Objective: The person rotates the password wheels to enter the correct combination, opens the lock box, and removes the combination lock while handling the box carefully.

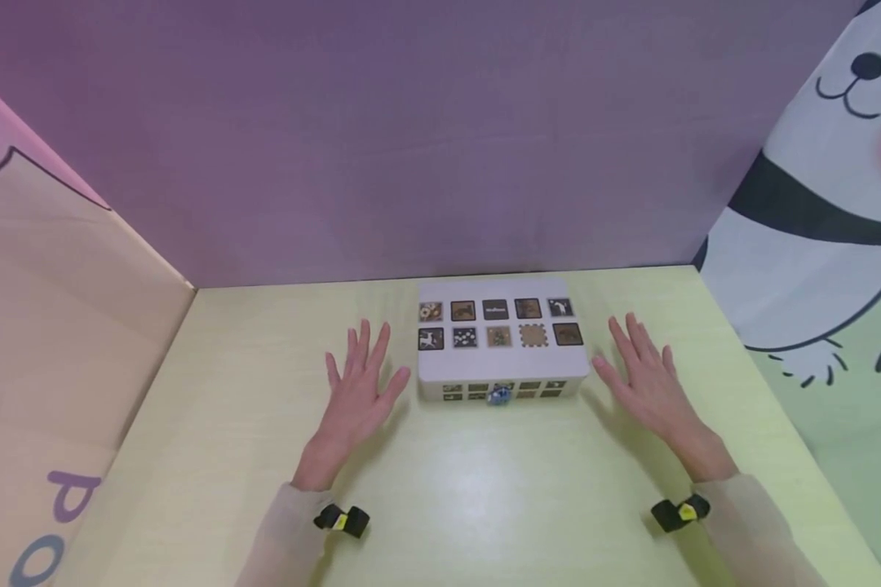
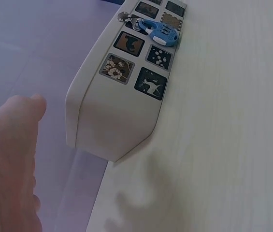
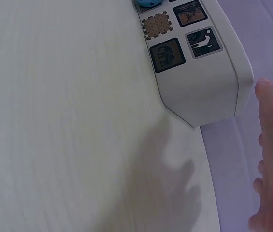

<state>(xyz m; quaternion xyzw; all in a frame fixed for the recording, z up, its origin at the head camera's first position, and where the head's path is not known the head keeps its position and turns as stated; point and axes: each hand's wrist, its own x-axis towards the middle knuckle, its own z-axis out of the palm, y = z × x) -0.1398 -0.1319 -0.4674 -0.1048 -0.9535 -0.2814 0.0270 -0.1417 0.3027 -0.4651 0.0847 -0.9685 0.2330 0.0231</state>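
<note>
A white lidded box (image 1: 499, 363) with rows of small square picture stickers stands near the back of the table. On its front face hangs a small blue combination padlock (image 2: 163, 33), hooked through a metal clasp (image 2: 135, 22). My left hand (image 1: 358, 391) hovers to the left of the box, fingers spread, holding nothing. To the right of the box my right hand (image 1: 648, 383) is likewise held out flat with its thumb close to the box's corner. Both hands cast shadows on the table in the wrist views.
The pale wood-grain table (image 1: 440, 497) meets a purple cloth wall (image 1: 411, 163) just behind the box. A beige panel (image 1: 59, 326) with letters borders the left side, and a panel with a panda drawing (image 1: 815, 269) borders the right. Black straps with cameras (image 1: 342, 520) sit at both wrists.
</note>
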